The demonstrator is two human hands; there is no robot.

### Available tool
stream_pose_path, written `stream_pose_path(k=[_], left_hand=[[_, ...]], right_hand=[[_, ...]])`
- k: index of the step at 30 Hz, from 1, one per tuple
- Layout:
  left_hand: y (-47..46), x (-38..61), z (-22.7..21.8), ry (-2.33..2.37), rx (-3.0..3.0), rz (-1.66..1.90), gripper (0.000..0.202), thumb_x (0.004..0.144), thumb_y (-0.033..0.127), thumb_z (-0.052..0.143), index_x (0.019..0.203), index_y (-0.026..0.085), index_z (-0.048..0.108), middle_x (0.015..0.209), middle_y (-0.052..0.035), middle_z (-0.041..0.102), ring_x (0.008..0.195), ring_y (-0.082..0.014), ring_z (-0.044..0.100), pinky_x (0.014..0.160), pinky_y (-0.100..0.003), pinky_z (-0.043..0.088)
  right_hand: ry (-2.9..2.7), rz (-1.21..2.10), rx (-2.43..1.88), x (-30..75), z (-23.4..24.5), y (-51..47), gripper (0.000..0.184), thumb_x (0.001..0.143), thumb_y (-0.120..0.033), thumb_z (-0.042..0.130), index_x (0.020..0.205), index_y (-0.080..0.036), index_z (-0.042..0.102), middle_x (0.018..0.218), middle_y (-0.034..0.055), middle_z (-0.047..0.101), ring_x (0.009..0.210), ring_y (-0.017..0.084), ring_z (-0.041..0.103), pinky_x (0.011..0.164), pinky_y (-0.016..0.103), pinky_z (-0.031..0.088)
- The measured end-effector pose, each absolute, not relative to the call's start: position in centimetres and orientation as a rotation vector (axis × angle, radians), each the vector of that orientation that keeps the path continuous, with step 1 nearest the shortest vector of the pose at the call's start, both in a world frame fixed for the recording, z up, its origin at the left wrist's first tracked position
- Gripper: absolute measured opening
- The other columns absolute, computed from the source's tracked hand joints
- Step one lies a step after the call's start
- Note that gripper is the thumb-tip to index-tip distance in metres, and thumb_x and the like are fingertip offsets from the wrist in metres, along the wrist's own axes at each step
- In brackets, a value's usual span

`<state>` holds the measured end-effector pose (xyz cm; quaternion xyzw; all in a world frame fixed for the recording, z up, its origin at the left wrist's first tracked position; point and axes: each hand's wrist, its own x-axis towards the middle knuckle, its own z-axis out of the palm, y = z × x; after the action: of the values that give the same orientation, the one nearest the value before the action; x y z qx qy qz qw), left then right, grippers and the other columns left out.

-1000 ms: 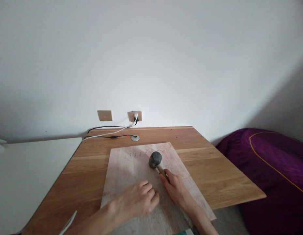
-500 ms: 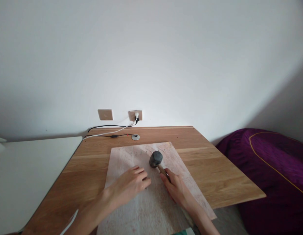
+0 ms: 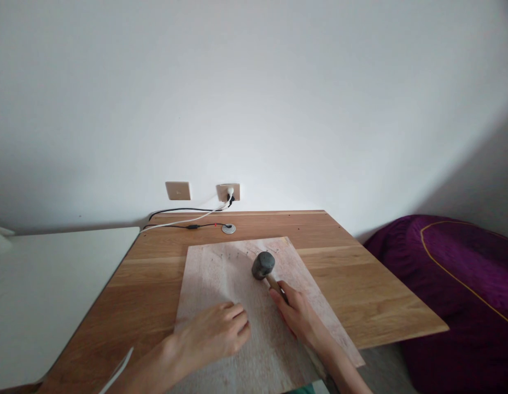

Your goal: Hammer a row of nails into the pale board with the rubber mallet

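A pale wooden board (image 3: 221, 273) lies on the wooden desk (image 3: 360, 295), with a row of small nails (image 3: 233, 255) standing near its far edge. My right hand (image 3: 297, 313) is closed round the wooden handle of a mallet with a dark round head (image 3: 263, 265), which rests on the board. My left hand (image 3: 215, 331) lies on the board's middle with its fingers curled together at the tips; whether they pinch anything I cannot make out.
A white table (image 3: 52, 284) adjoins the desk on the left. Black and white cables (image 3: 188, 221) run from a wall socket (image 3: 228, 192) to a grommet (image 3: 228, 229) at the desk's back. A purple beanbag (image 3: 454, 284) sits to the right, and a white strip (image 3: 116, 372) lies at the bottom left.
My left hand moved forward on the board and has drawn back toward me. The mallet and my right hand have barely shifted.
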<state>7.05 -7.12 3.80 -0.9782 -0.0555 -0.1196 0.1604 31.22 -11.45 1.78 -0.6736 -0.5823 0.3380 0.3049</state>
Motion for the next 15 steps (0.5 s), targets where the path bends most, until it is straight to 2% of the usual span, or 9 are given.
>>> stream_pose_path(k=[5, 7, 9, 11, 15], left_hand=[[-4.3, 6.6, 3.8, -0.255, -2.883, -0.545, 0.011, 0.091, 0.009, 0.069, 0.092, 0.019, 0.066, 0.08, 0.0002, 0.068, 0.078, -0.0186, 0.065, 0.074, -0.033, 0.052], [-1.3, 6.1, 3.7, -0.594, -2.933, -0.81, 0.02, 0.09, 0.005, 0.063, 0.101, 0.02, 0.069, 0.09, -0.0015, 0.074, 0.082, -0.0178, 0.068, 0.077, -0.031, 0.053], [2.1, 5.4, 3.4, -1.147, -2.866, -1.157, 0.021, 0.089, 0.006, 0.06, 0.1, 0.021, 0.071, 0.093, -0.0021, 0.077, 0.085, -0.0179, 0.071, 0.079, -0.029, 0.055], [4.8, 4.6, 2.8, -1.528, -2.804, -1.367, 0.014, 0.087, 0.012, 0.062, 0.095, 0.02, 0.07, 0.085, -0.0013, 0.077, 0.078, -0.0174, 0.072, 0.074, -0.027, 0.056], [7.0, 3.1, 1.0, -1.609, -2.898, -1.458, 0.018, 0.085, 0.021, 0.064, 0.099, 0.02, 0.074, 0.085, -0.0023, 0.078, 0.076, -0.0183, 0.073, 0.076, -0.029, 0.059]], right_hand=[[-1.546, 0.937, -1.804, 31.2, 2.0, -11.4, 0.029, 0.101, -0.048, 0.036, 0.087, -0.025, 0.047, 0.052, -0.0069, 0.045, 0.045, 0.014, 0.046, 0.049, 0.027, 0.027], [-1.55, 0.935, -1.804, 31.3, 2.0, -11.4, 0.03, 0.101, -0.05, 0.036, 0.087, -0.026, 0.047, 0.052, -0.0066, 0.045, 0.045, 0.015, 0.047, 0.048, 0.028, 0.028], [-1.554, 0.923, -1.8, 31.4, 1.8, -11.4, 0.03, 0.101, -0.051, 0.037, 0.086, -0.026, 0.046, 0.052, -0.0063, 0.046, 0.044, 0.015, 0.048, 0.048, 0.028, 0.028], [-1.558, 0.92, -1.793, 31.4, 1.7, -11.4, 0.031, 0.101, -0.052, 0.037, 0.087, -0.026, 0.046, 0.052, -0.006, 0.047, 0.044, 0.016, 0.047, 0.047, 0.028, 0.029], [-1.55, 0.943, -1.794, 31.4, 1.7, -11.5, 0.031, 0.101, -0.051, 0.036, 0.086, -0.026, 0.046, 0.051, -0.0061, 0.047, 0.042, 0.015, 0.047, 0.046, 0.028, 0.029]])
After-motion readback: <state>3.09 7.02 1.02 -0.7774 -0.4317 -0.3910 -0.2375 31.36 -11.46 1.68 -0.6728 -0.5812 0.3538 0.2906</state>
